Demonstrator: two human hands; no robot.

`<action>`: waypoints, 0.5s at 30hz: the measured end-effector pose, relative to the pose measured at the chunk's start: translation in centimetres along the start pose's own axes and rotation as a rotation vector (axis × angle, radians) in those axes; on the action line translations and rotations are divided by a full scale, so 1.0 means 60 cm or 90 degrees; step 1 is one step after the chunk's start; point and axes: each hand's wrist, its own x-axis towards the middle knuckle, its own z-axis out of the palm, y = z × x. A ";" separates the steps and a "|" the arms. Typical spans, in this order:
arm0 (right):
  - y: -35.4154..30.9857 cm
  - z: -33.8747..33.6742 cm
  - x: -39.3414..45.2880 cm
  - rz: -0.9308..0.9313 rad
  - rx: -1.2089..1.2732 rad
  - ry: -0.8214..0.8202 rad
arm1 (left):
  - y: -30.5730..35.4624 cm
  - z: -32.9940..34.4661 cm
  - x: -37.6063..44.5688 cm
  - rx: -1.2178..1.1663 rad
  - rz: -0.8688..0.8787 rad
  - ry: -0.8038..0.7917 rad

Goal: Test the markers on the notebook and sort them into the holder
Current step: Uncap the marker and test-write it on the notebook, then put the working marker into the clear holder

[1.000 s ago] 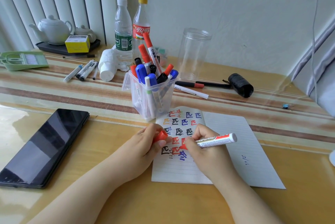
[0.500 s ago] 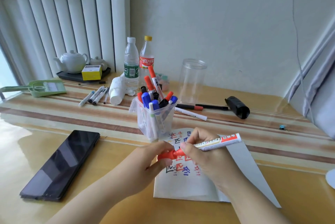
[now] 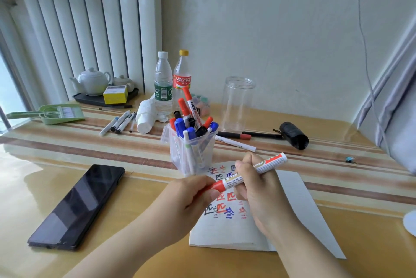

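A red whiteboard marker (image 3: pixel 252 170) is held above the open notebook (image 3: pixel 234 226), whose page carries red, blue, black and orange test marks. My right hand (image 3: pixel 256 192) grips the marker's barrel. My left hand (image 3: pixel 189 199) pinches the red cap (image 3: pixel 215 186), which sits on the marker's tip end. Just beyond the hands stands the clear plastic holder (image 3: pixel 191 153), filled with several red, blue and black markers.
A black phone (image 3: pixel 77 208) lies at the left. Behind the holder are loose markers (image 3: pixel 235 139), more pens (image 3: pixel 119 122), two bottles (image 3: pixel 163 84), a clear jar (image 3: pixel 238 102), a black roll (image 3: pixel 293 135), a tissue wad, a green dustpan (image 3: pixel 54 113) and a teapot tray.
The right hand stopped writing and lifted the marker off the page. The left hand brought the red cap onto the tip. The head tilted up, showing more wall.
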 end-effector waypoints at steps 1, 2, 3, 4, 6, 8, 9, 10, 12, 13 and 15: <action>0.001 0.004 0.001 0.001 0.023 0.013 | 0.001 0.001 0.000 -0.004 0.002 0.015; 0.005 0.008 0.002 -0.001 0.041 0.022 | 0.001 0.001 0.001 -0.005 0.005 0.026; 0.007 0.011 0.002 -0.003 0.047 0.030 | 0.000 0.000 0.002 -0.005 0.005 0.029; 0.010 0.014 0.001 -0.004 0.051 0.031 | -0.001 0.000 0.002 -0.006 0.003 0.031; 0.014 0.019 0.003 0.015 0.048 0.025 | -0.007 -0.001 0.000 -0.015 -0.013 0.032; 0.019 0.025 0.010 0.049 0.030 0.019 | -0.012 -0.003 -0.002 -0.018 -0.028 0.050; 0.019 0.029 0.016 0.067 0.022 0.012 | -0.013 -0.008 -0.001 -0.024 -0.040 0.068; 0.018 0.034 0.024 0.086 0.024 -0.003 | -0.012 -0.015 0.002 -0.041 -0.060 0.090; 0.004 0.046 0.043 0.116 0.067 -0.057 | -0.010 -0.038 0.013 -0.091 -0.105 0.150; -0.006 0.051 0.053 0.123 0.090 -0.087 | -0.009 -0.052 0.020 -0.115 -0.124 0.190; -0.025 0.054 0.074 0.132 0.108 -0.106 | -0.009 -0.087 0.037 -0.138 -0.130 0.287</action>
